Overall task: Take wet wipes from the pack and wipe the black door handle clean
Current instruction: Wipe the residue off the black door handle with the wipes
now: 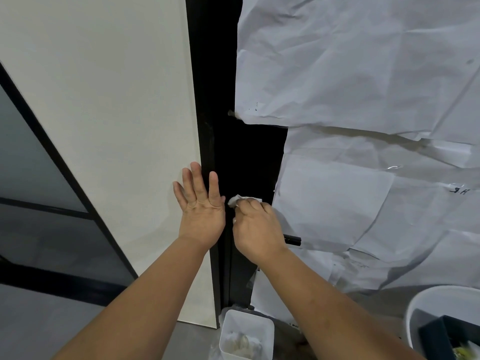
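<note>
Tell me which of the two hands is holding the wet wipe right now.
The right hand. It is closed around the white wet wipe against the black door, while the left hand lies flat and empty, fingers spread, beside it.

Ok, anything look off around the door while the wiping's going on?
Yes: the door is covered with crumpled, overlapping paper sheets, taped on unevenly, one edge lifting beside the black strip. The right hand presses a wipe there; the handle pokes out beside it. The left hand lies flat on the frame.
</note>
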The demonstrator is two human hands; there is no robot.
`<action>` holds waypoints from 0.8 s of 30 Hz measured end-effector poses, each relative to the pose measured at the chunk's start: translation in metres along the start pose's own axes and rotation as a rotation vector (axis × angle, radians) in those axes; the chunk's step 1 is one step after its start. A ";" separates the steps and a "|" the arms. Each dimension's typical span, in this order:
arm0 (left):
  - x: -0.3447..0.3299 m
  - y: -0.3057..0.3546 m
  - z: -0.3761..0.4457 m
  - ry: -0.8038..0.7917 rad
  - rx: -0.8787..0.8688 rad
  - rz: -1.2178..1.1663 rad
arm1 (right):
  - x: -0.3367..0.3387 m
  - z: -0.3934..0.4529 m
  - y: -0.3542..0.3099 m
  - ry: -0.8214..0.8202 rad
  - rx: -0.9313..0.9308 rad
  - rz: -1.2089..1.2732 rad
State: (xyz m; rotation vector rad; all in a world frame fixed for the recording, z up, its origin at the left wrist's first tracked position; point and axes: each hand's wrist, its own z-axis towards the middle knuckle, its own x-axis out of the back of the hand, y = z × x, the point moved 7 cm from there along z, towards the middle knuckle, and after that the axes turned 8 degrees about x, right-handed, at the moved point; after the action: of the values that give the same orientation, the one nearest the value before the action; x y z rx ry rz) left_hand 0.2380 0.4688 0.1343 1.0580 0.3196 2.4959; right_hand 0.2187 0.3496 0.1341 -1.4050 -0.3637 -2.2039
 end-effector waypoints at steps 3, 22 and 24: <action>0.000 0.000 0.000 -0.001 0.007 -0.001 | -0.003 0.000 -0.005 -0.020 0.038 -0.018; 0.000 0.000 0.000 0.009 0.008 0.024 | -0.006 -0.006 0.000 -0.080 -0.019 0.013; 0.000 0.000 0.000 -0.005 0.010 0.015 | 0.001 -0.003 0.001 -0.019 -0.055 0.016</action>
State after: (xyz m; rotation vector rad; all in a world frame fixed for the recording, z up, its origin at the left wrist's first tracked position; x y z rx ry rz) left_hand 0.2382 0.4688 0.1348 1.0741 0.3244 2.5067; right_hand 0.2166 0.3471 0.1334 -1.4535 -0.2994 -2.2042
